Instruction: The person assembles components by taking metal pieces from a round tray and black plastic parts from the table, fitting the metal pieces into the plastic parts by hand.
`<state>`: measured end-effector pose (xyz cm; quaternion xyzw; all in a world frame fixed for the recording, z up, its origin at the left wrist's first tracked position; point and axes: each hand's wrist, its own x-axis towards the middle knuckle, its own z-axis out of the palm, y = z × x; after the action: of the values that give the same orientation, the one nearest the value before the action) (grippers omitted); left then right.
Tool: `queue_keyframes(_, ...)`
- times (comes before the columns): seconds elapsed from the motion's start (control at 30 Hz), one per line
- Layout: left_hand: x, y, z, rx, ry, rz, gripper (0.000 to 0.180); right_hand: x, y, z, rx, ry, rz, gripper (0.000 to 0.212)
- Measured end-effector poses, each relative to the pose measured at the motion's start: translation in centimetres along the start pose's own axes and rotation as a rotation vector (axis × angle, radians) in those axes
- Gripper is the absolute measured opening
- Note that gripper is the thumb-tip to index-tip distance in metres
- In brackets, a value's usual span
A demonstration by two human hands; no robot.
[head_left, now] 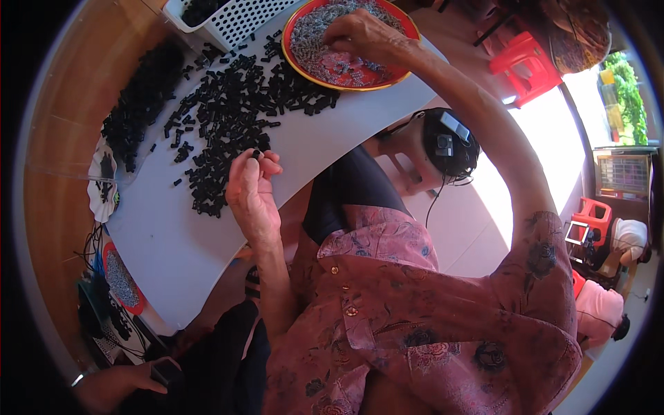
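My left hand point(254, 197) is raised at the near edge of the white table point(162, 270), its fingers closed on a small black plastic piece point(256, 154). Beyond it many similar black plastic pieces point(228, 114) lie spread in a loose pile. My right hand point(360, 36) reaches into a red bowl point(286, 50) with a gold rim. Small silvery metal parts point(308, 28) fill much of this bowl, and its pinkish bottom shows in places. The right fingers are bent together over the parts; whether they hold one is too small to tell.
A white perforated basket point(242, 24) with black pieces stands at the far edge. A darker heap point(142, 97) lies to its left. Red stools point(526, 66) stand at the right. Another person's hand point(142, 379) holds a dark object at lower left, near a second red tray point(121, 280).
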<state>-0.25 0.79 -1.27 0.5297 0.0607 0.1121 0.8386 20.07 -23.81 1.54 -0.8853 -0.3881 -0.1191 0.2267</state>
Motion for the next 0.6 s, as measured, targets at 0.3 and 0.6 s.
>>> queue_keyframes(0.3, -0.2, -0.3, 0.3, 0.062, -0.01, 0.018, 0.024, 0.1, -0.8, 0.2, -0.169, -0.057, -0.041, 0.016)
queue_keyframes(0.6, -0.3, -0.3, 0.1, 0.08, -0.022, 0.025, 0.026, 0.2, 1.0, -0.1, 0.023, 0.191, 0.031, 0.015)
